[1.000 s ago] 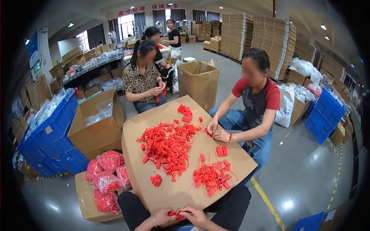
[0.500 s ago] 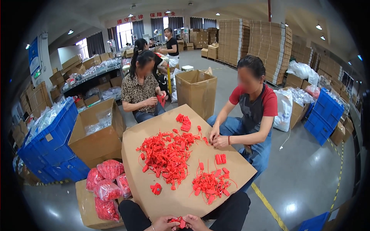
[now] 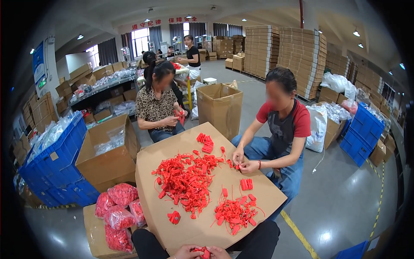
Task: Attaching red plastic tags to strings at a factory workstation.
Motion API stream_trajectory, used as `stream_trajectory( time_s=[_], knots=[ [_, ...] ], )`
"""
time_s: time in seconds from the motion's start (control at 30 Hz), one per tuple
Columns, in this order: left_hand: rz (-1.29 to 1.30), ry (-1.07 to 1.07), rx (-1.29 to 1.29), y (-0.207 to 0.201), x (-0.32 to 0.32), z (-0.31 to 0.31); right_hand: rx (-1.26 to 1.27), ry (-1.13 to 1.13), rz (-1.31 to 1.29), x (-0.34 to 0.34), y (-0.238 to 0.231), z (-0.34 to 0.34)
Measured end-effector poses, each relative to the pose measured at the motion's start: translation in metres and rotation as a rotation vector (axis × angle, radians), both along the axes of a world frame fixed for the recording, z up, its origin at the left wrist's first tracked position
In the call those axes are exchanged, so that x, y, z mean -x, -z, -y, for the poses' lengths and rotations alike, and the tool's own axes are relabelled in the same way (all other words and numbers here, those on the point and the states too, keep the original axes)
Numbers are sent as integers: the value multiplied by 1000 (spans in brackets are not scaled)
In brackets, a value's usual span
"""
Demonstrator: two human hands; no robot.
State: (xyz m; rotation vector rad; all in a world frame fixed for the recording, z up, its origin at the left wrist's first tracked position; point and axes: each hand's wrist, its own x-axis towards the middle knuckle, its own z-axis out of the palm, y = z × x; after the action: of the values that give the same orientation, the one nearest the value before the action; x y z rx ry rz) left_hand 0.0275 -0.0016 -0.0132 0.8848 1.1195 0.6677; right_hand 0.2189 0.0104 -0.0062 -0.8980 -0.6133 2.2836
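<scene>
At the near edge of the cardboard top (image 3: 194,231), my left hand (image 3: 187,251) and my right hand (image 3: 219,253) are close together, low in the view. Their closed fingers pinch a small red corded piece (image 3: 206,252) between them; its details are partly covered. In front of my right hand lies a loose pile of red corded pieces (image 3: 235,213). A larger tangled pile (image 3: 183,179) spreads farther left. A small bunch of red pieces (image 3: 174,217) sits apart, nearer my left hand. Toward the right, a neat row of red pieces (image 3: 246,184) lies together.
Across the top, a person in red sleeves (image 3: 280,121) handles red pieces; another in a patterned shirt (image 3: 157,103) sits at the far left. Bags of red pieces (image 3: 118,217) stand on a carton at left. A tall open carton (image 3: 220,108) and blue crates (image 3: 56,164) are around.
My hands have sunk slightly toward the lower edge, still on the red piece. The red-sleeved person's hands have shifted slightly, and the patterned-shirt person's hands have drawn closer together.
</scene>
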Motion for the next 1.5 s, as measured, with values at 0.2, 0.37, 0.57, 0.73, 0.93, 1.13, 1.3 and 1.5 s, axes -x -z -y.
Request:
stream_trajectory(
  time_s=[0.2,0.37,0.57,0.73,0.93,1.13,1.3,1.5],
  knots=[
    [-31,-9,-8,1,4,-2,-41,-55,-181,-2,-9,1],
    [53,-52,-24,12,3,1,-87,-123,-127,-2,13,7],
    [-5,3,-66,-5,-4,2,-47,-153,-204,-4,20,1],
    [94,-36,-108,5,1,4,67,-107,-285,2,19,14],
    [15,-23,-93,-6,0,5,156,20,-146,1,20,5],
    [74,-37,-69,-1,4,9,204,76,-245,2,5,-10],
    [45,-37,-85,9,8,9,252,74,-270,-3,25,-26],
    [-44,-52,-59,17,25,8,158,1,-268,-11,10,-47]
  ],
)
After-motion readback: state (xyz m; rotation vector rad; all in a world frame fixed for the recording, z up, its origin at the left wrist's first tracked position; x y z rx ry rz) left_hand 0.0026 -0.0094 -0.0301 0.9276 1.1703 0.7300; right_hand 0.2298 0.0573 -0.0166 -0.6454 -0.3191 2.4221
